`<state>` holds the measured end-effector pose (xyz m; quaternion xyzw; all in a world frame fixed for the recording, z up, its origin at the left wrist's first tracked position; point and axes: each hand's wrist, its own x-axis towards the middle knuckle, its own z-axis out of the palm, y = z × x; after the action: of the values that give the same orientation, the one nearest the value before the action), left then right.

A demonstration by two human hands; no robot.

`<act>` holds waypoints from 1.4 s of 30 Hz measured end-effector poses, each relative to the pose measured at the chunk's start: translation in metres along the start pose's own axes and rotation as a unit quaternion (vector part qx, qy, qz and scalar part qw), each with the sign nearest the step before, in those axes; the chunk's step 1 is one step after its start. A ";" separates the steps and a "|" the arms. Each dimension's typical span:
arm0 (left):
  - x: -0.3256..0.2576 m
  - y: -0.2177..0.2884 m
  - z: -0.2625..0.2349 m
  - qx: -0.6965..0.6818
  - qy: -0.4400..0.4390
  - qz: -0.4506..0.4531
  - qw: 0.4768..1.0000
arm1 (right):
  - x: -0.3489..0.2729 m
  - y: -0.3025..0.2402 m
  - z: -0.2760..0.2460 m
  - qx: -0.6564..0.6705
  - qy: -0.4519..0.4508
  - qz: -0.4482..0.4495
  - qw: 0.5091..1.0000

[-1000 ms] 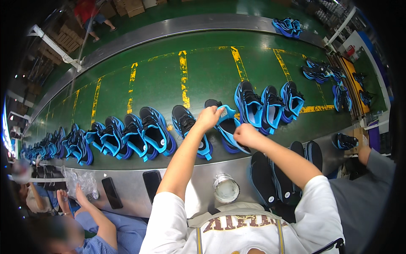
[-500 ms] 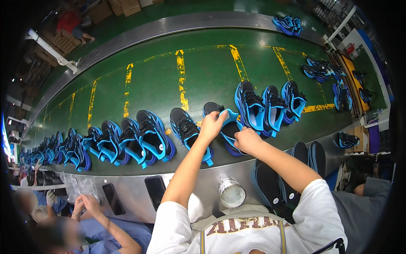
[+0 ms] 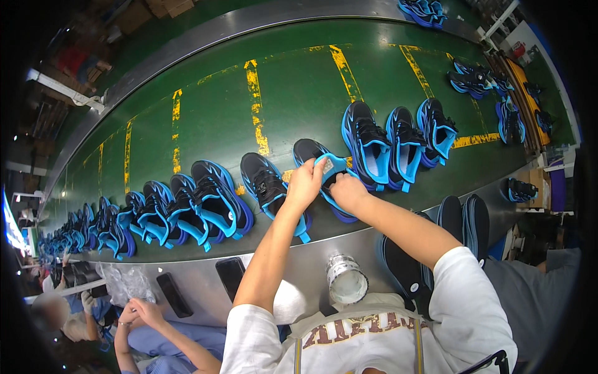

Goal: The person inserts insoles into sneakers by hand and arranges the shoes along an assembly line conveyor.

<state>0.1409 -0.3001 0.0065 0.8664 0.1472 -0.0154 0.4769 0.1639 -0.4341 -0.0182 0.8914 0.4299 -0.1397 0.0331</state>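
A black and blue sneaker (image 3: 308,149) stands on the green belt in front of me, toe pointing away. My left hand (image 3: 305,185) is closed on its bright blue tongue, pinching and pulling it up. My right hand (image 3: 349,192) reaches into the shoe's opening with curled fingers. The fingertips are hidden inside, so what they grip, if anything, does not show. Just left stands another sneaker (image 3: 261,181). To the right is a sneaker with a pale inside (image 3: 364,134), beside further matching shoes.
A line of sneakers (image 3: 212,193) runs left along the belt (image 3: 218,118). On the metal ledge (image 3: 261,258) are two black phones (image 3: 174,294), an open whitish-rimmed jar (image 3: 347,280) and black insoles (image 3: 398,265). At lower left, another person's hands (image 3: 142,310) are close to crumpled clear plastic.
My right hand has shifted from the shoe's side collar into its opening. The left hand keeps its pinch on the tongue. The whole view has tilted slightly.
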 end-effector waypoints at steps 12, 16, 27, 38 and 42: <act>-0.001 0.005 -0.003 -0.020 -0.018 -0.002 1.000 | 0.008 0.002 -0.013 -0.136 -0.260 -0.087 0.952; 0.003 0.008 -0.001 -0.036 0.036 -0.007 0.999 | 0.022 0.014 0.003 -0.133 -0.247 -0.187 0.941; -0.001 0.004 0.011 0.323 0.107 0.278 0.898 | -0.023 0.002 -0.050 0.000 -0.370 -0.119 0.921; -0.045 0.016 0.014 0.229 0.166 0.253 0.925 | -0.129 0.003 0.018 0.278 0.308 -0.012 0.910; -0.065 0.025 0.016 0.212 0.213 0.284 0.910 | -0.138 0.002 0.029 0.287 0.321 -0.033 0.902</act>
<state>0.0876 -0.3409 0.0293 0.9350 -0.0134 0.2750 0.2236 0.0774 -0.5451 -0.0084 0.8444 0.3875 0.0359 -0.3681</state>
